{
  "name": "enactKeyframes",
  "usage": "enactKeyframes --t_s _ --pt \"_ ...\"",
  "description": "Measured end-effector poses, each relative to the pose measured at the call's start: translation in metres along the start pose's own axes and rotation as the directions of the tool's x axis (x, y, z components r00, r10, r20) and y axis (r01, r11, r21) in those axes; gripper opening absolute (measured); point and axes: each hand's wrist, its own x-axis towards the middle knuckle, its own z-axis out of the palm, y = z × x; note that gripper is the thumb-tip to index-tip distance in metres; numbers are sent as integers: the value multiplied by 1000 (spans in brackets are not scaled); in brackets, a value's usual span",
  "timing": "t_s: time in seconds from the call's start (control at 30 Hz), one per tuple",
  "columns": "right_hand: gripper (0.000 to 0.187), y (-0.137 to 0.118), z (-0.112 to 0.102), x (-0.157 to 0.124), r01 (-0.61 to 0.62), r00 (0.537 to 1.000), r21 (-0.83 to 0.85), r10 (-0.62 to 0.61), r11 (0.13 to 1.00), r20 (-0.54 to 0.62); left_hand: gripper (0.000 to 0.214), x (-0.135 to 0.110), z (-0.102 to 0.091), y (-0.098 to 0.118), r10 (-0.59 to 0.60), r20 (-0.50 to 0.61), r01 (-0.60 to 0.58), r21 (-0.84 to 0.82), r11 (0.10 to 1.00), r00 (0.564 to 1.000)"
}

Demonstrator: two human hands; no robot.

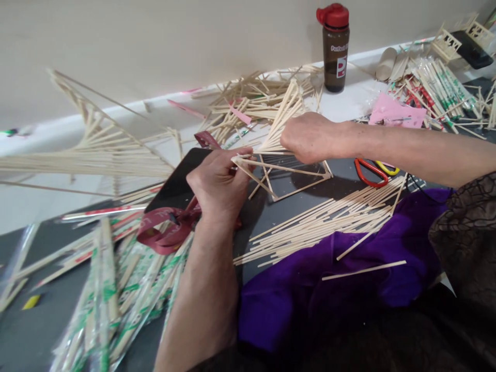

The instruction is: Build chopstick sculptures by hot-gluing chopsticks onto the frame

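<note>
My left hand is closed around the near left corner of a frame built from thin wooden sticks. The frame has straight sides joined at the corners, and a fan of sticks rises behind it. At the frame's far side is my right hand, closed in a fist. Its fingertips face away, so what they pinch is hidden. Loose wooden sticks lie in a spread pile below the frame. Under my left wrist are a dark flat phone-like object and a dusky red printed strap.
A larger stick structure stands at left. Wrapped chopsticks cover the lower left. A red-capped bottle stands near the wall. Red-handled scissors lie by my right forearm; purple cloth is in front. More packets lie at right.
</note>
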Motion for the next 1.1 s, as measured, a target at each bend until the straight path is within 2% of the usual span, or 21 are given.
enactKeyframes --t_s 0.13,0.23,0.33,0.4,0.43,0.5,0.57,0.67,0.73,0.9,1.1 --pt "13 -5 -3 -10 -25 998 -120 30 992 46 19 0 0 2 17 8 -17 47 999 1000" --pt "13 -4 -6 -21 -51 999 -67 52 996 8 20 0 0 5 25 7 -26 75 997 1000" --pt "13 7 -8 -36 -125 976 121 144 985 -161 20 0 0 7 15 -3 -15 86 996 1000" --pt "15 18 -6 -48 -184 922 320 276 929 -270 19 0 0 7 14 -10 -13 80 997 1000" --pt "16 24 -3 -54 -209 893 427 350 880 -284 19 0 0 7 19 -14 -18 77 997 1000" --pt "16 34 6 -64 -261 863 603 463 753 -204 20 0 1 7 25 -19 -24 79 997 999" --pt "14 40 17 -71 -322 865 700 498 637 -55 21 0 1 7 21 -18 -19 83 996 1000" --pt "16 39 33 -75 -415 868 741 473 527 150 21 0 0 8 1 -10 -1 73 997 1000" --pt "17 37 40 -76 -431 877 768 420 474 232 22 0 0 9 -14 -5 14 68 998 1000" --pt "18 38 50 -80 -361 916 862 309 355 257 21 0 -2 11 -82 31 79 73 994 996" --pt "21 41 56 -78 -354 919 867 305 352 251 22 1 -3 13 -107 39 105 57 993 993"
